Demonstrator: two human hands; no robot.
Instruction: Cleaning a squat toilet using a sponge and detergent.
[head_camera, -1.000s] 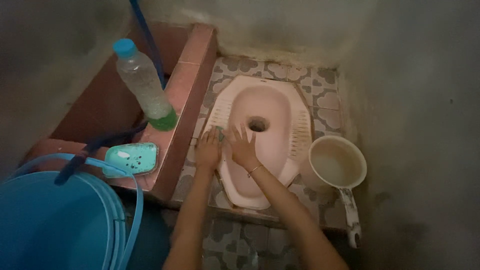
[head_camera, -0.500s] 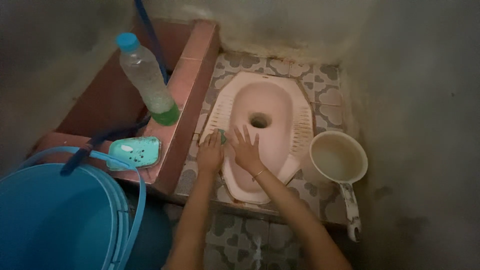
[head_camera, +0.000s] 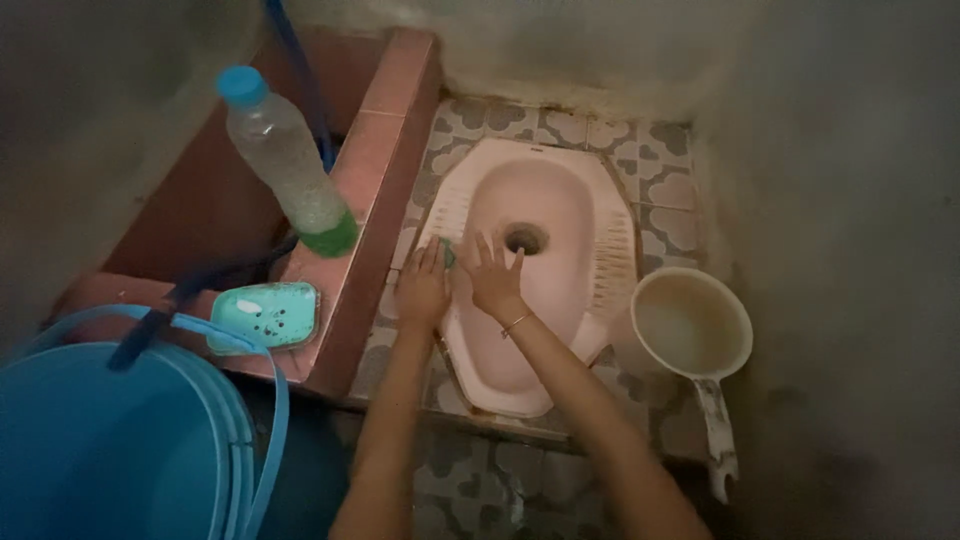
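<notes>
Left hand (head_camera: 422, 290) grips a green scrub pad (head_camera: 447, 254) on the squat toilet pan (head_camera: 560, 290), nine o'clock from its drain (head_camera: 525, 238); right hand (head_camera: 492, 277) lies flat, fingers spread. Firm short strokes would suit.

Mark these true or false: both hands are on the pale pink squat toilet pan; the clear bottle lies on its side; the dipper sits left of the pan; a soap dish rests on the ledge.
1. Left hand and right hand rest on the pale pink squat toilet pan: true.
2. The clear plastic bottle with blue cap lies flat: false, it stands upright, tilted in view.
3. The cream plastic dipper is left of the pan: false, right.
4. The teal soap dish sits on the red tiled ledge: true.
</notes>
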